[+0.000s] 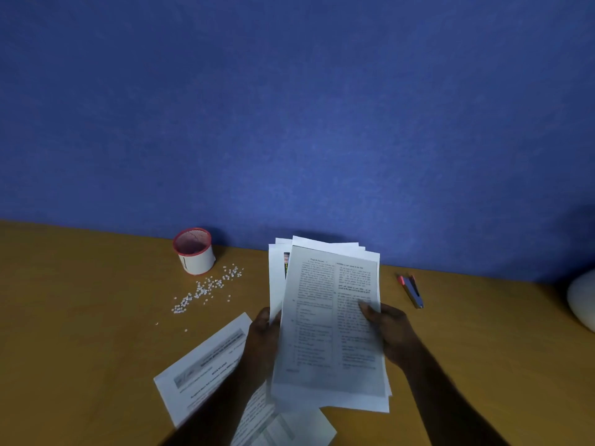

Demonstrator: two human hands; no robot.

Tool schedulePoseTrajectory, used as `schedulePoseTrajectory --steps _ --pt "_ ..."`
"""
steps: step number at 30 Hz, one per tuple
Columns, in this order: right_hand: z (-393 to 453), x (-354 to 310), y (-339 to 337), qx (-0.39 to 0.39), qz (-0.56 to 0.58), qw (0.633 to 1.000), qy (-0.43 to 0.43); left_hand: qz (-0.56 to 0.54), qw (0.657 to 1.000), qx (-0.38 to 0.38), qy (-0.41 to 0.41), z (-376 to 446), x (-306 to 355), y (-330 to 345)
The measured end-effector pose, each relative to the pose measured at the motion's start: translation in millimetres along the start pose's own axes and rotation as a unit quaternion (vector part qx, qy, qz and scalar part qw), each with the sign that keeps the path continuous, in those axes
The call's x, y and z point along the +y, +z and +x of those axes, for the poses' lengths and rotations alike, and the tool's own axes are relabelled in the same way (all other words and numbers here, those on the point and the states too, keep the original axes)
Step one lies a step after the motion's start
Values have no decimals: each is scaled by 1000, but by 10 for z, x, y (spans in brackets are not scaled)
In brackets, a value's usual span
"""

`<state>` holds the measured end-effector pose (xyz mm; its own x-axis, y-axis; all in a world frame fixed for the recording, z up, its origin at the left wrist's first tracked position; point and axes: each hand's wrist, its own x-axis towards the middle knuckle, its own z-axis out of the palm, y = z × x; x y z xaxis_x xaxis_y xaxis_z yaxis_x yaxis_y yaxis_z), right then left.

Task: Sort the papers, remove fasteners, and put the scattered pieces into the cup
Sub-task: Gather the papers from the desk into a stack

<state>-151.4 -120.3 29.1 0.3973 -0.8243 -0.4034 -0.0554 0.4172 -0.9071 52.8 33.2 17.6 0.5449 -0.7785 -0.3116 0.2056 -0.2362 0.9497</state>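
Head view: both hands, left (262, 339) and right (391, 329), gripping fanned papers (331, 320) above bench (80, 317); loose grip could spill sheets onto scattered pieces (206, 289) left of hands

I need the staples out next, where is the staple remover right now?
In the head view the staple remover lies on the desk at the right, near the blue wall, beyond the right hand and apart from the held papers.

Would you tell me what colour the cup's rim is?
The rim of the cup is red, above a white body; head view.
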Motion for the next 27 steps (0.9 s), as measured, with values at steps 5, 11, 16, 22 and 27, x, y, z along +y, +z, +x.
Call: schedulePoseTrajectory --steps 5,11,16,22,27 --pt "-62 31 0 -51 -24 998 -28 -13 999 39 -4 -21 -31 -17" --pt "-133 42 12 -50 -92 994 -44 59 998 -10 9 30 -157 -95" --pt "-182 54 -76 -44 -107 992 -49 308 950 -30 41 84 -136 -346" --pt "-239 57 -269 -21 -121 992 -41 540 837 89 -16 185 -313 -921" --pt "-250 73 -360 -6 -122 992 -32 605 793 59 -43 215 -322 -1025"
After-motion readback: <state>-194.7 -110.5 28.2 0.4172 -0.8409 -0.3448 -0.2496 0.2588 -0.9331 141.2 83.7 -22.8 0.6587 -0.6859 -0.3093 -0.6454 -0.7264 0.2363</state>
